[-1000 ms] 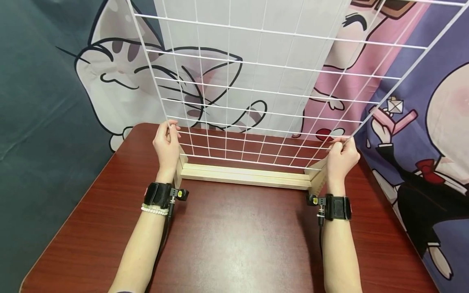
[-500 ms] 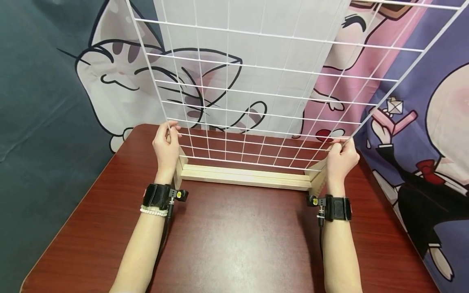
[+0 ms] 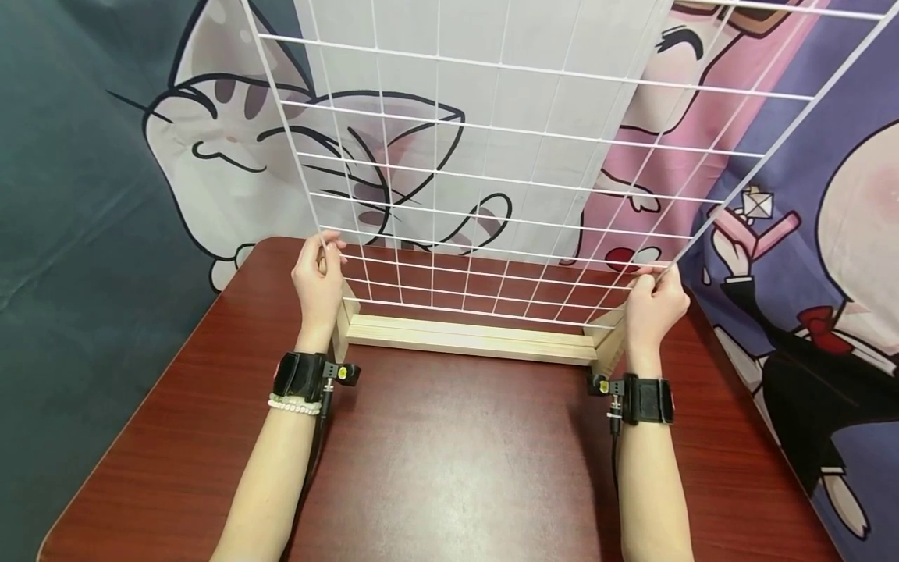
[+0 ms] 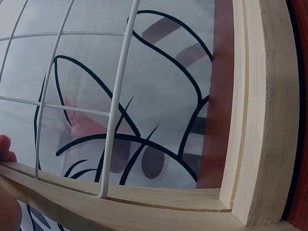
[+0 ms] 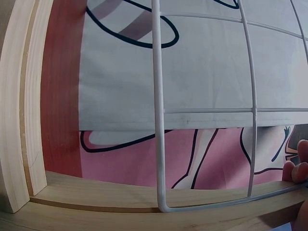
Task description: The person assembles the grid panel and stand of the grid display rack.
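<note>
A white wire grid panel [image 3: 763, 155] stands between my hands, its lower end over a pale wooden frame [image 3: 470, 337] on the table. My left hand [image 3: 320, 285] pinches the panel's left edge together with the frame's side piece; my right hand [image 3: 655, 308] does likewise on the right. In the left wrist view, a corner of the grid [image 4: 115, 103] sits at the groove of the side piece [image 4: 159, 197]. The right wrist view has the other corner of the grid [image 5: 158, 96] at its groove too. The bottom wire is apart from the grooved base rail [image 4: 279, 96].
The reddish-brown table [image 3: 456, 453] spreads in front of the frame. Behind it hangs a cloth backdrop [image 3: 421, 133] with printed cartoon figures. Each wrist carries a strapped camera with a cable [image 3: 323, 437].
The grid panel has come down slightly between one second and half a second ago, then holds nearly still. Both hands stay in almost the same place.
</note>
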{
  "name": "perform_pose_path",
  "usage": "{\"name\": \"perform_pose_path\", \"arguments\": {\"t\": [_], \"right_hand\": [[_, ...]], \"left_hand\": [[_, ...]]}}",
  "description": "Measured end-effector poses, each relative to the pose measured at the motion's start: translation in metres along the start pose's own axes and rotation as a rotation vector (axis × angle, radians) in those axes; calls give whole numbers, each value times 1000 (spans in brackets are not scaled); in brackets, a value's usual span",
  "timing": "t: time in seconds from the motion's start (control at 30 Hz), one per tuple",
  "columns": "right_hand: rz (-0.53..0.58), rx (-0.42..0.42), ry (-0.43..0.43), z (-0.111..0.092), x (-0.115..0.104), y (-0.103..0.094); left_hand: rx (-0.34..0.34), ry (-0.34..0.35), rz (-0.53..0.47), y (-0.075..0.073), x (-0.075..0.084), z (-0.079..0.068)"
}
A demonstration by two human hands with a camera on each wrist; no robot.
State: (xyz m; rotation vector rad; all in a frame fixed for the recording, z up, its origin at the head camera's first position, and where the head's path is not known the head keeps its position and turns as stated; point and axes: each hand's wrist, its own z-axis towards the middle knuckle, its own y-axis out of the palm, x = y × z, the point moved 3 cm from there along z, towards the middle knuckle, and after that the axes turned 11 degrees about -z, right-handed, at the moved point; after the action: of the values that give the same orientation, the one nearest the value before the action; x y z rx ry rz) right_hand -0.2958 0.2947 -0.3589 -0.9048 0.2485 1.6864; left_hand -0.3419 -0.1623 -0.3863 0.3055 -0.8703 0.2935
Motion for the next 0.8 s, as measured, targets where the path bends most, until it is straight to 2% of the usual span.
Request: {"name": "perform_pose_path", "arguments": {"t": [0.23, 0.47, 0.57, 0.63, 0.8], "right_hand": [[4, 6, -5, 0, 0, 0], [22, 1, 5, 1, 2, 0], [23, -2, 5, 1, 2, 1], [21, -1, 7, 0, 2, 1], [20, -2, 7, 0, 1, 1]], "left_hand": [[3, 9, -13, 1, 1, 1], [4, 19, -11, 6, 28, -4], [8, 23, -4, 7, 33, -5], [10, 27, -5, 7, 33, -5], [28, 33, 1, 4, 12, -1]]}}
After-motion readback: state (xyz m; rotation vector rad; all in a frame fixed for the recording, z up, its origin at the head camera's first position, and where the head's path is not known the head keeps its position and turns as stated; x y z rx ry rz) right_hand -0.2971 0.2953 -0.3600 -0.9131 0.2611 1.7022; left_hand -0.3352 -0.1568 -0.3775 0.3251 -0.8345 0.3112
